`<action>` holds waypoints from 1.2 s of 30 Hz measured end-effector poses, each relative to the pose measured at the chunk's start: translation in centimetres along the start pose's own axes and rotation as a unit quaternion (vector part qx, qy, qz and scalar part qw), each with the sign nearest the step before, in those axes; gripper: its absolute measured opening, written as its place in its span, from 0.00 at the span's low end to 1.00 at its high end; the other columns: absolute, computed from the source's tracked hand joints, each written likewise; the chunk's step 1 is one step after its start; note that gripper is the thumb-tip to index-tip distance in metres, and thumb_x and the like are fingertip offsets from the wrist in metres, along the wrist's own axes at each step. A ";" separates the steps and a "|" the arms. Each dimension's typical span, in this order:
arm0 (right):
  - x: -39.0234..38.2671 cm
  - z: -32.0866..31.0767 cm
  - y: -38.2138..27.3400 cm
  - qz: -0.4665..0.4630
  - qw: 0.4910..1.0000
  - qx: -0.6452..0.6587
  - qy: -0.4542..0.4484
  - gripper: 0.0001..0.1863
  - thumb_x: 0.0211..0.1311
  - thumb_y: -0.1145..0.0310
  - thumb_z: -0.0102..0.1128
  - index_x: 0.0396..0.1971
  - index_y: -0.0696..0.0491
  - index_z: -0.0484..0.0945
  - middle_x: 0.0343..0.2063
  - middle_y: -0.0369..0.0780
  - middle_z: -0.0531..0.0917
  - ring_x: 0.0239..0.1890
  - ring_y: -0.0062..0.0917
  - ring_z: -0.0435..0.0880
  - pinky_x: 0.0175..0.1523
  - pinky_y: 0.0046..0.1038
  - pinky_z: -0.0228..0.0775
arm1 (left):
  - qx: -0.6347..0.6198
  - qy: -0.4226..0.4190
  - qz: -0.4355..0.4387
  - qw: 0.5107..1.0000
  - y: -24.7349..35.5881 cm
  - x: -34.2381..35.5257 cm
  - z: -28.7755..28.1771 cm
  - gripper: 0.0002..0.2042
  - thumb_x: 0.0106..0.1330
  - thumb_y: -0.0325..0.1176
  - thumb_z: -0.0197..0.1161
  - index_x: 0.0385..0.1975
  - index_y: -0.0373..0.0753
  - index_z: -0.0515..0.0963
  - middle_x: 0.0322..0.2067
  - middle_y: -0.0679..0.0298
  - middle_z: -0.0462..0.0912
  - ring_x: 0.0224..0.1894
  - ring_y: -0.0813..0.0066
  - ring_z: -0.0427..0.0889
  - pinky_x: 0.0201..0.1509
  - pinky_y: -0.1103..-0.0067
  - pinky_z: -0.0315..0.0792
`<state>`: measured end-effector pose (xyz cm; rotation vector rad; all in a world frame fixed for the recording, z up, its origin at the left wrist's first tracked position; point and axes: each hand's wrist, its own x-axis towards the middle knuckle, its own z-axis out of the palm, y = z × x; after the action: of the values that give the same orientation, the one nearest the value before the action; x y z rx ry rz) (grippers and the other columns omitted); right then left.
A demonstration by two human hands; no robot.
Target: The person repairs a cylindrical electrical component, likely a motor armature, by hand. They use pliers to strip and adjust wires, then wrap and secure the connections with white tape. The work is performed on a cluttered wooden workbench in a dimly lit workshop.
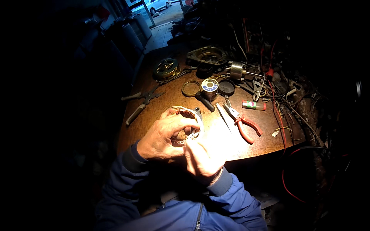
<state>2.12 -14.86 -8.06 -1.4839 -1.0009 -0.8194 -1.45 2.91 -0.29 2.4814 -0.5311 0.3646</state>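
Note:
Near the table's front edge, my left hand (163,134) grips a ring-shaped motor stator (187,111) with copper windings, its fingers reaching over the rim and into the opening. My right hand (204,159) is closed at the stator's near side, fingertips pinched together against the windings. Whatever sits between those fingertips is too small and too brightly lit to make out. Just right of the stator lie tweezers (224,116) and red-handled long-nose pliers (243,124). Beyond it are a dark cylindrical piece (204,101) and a spool of solder (210,90).
Pliers with pale handles (141,106) lie at the left. Farther back are a round brass-coloured housing (167,68), a larger metal end cover (208,56) and a rotor with shaft (237,71). Red wires (274,104) and tangled cables crowd the right side, near a small red-and-green tube (253,105).

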 end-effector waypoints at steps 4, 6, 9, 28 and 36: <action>-0.5 0.5 0.2 -0.031 0.999 -0.007 0.006 0.16 0.56 0.79 0.74 0.46 0.63 0.86 0.35 0.45 0.86 0.30 0.34 0.85 0.35 0.35 0.80 | 0.019 -0.031 -0.017 0.999 0.1 0.0 -0.4 0.27 0.53 0.35 0.84 0.54 0.41 0.85 0.46 0.63 0.89 0.57 0.58 0.85 0.70 0.59 0.68; -0.7 0.4 0.4 -0.036 0.999 -0.015 0.006 0.17 0.55 0.80 0.74 0.46 0.63 0.86 0.36 0.44 0.85 0.29 0.34 0.84 0.35 0.34 0.79 | 0.018 -0.027 -0.002 0.999 -0.1 0.1 -0.2 0.27 0.52 0.35 0.84 0.54 0.41 0.85 0.43 0.63 0.88 0.54 0.60 0.86 0.70 0.59 0.68; -0.6 0.6 0.2 -0.026 0.999 -0.006 0.017 0.17 0.55 0.80 0.74 0.46 0.62 0.86 0.37 0.44 0.84 0.29 0.34 0.84 0.35 0.33 0.79 | 0.009 -0.018 0.022 1.000 -0.1 0.2 -0.3 0.27 0.52 0.35 0.84 0.54 0.42 0.85 0.40 0.64 0.87 0.48 0.62 0.87 0.70 0.58 0.68; -0.2 -3.4 1.0 0.422 0.862 0.276 0.063 0.07 0.67 0.83 0.69 0.43 0.62 0.86 0.36 0.37 0.88 0.37 0.17 0.86 0.46 0.20 0.79 | 0.019 -0.069 -0.036 0.997 0.2 0.3 -0.8 0.33 0.47 0.40 0.86 0.58 0.44 0.84 0.43 0.65 0.88 0.55 0.62 0.87 0.74 0.58 0.65; -1.0 -2.6 0.3 0.412 0.879 0.240 -0.024 0.06 0.62 0.80 0.74 0.38 0.61 0.88 0.28 0.33 0.85 0.26 0.12 0.80 0.31 0.18 0.69 | 0.012 -0.067 -0.007 0.998 -0.2 0.6 -1.0 0.34 0.46 0.40 0.82 0.59 0.46 0.83 0.56 0.62 0.87 0.67 0.58 0.81 0.74 0.58 0.65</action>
<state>2.06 -17.56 -8.69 -1.3055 -0.4559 0.0864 -1.02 3.43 0.62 2.5443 -0.5673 0.2014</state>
